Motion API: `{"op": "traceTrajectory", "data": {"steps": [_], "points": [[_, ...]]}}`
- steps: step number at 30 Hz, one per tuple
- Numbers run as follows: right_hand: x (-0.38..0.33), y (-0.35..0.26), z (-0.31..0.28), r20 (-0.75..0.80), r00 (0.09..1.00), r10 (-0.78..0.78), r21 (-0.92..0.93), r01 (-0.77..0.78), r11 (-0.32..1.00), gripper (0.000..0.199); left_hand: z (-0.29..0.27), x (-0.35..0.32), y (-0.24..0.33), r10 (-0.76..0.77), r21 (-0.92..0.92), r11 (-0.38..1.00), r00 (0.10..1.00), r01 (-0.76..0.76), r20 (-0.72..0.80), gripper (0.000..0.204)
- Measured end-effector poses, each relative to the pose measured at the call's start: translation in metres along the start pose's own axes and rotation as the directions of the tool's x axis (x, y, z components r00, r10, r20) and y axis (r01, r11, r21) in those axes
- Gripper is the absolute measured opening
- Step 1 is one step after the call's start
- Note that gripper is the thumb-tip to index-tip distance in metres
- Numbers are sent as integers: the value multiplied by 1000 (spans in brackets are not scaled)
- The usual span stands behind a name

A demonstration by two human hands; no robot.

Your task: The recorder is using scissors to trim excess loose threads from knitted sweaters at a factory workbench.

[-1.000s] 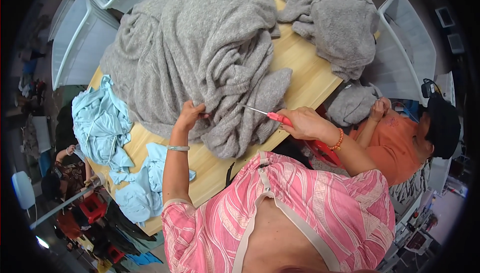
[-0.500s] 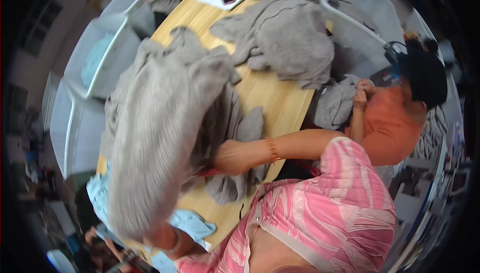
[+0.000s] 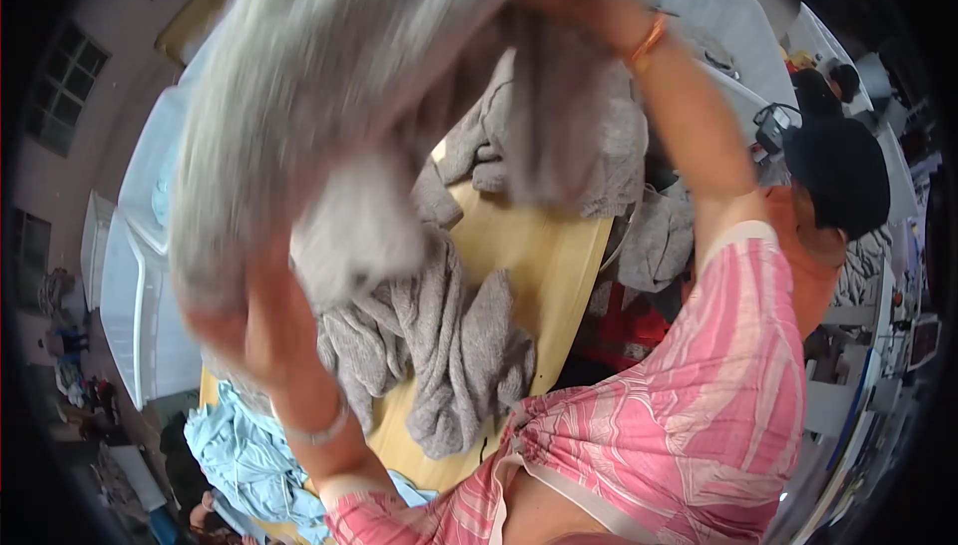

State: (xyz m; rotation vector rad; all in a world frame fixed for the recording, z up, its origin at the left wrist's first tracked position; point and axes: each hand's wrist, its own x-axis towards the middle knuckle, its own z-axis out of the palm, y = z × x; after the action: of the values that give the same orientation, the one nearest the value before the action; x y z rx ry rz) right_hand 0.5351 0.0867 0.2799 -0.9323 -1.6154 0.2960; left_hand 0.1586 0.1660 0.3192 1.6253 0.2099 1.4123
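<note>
Both forearms [image 3: 694, 121] are extended, the blurred right hand [image 3: 591, 8] raised high and the left hand [image 3: 273, 335] held lower, closed in a grip.

The soft grey knit [image 3: 319, 66] arches aloft over the table [image 3: 524, 261], stretched wide, loose folds drooping beneath.

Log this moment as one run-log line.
left hand: holding raised gray knit | right hand: holding it too, blurred | table: gray garments, light blue cloth

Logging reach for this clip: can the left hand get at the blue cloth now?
Probably not: the left hand seems occupied by the raised grey garment, though the blue cloth lies nearby.
</note>
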Motion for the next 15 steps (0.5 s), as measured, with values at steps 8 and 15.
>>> {"op": "traceTrajectory", "data": {"steps": [8, 15], "points": [[25, 120, -120, 75, 987, 141, -997, 75, 9, 27, 154, 49, -124, 6, -648, 726, 940, 231, 342, 26], [-136, 77, -25, -113, 443, 889, -918, -388, 77, 29, 112, -56, -256, -565, 143, 825, 781, 547, 268, 19]]}}
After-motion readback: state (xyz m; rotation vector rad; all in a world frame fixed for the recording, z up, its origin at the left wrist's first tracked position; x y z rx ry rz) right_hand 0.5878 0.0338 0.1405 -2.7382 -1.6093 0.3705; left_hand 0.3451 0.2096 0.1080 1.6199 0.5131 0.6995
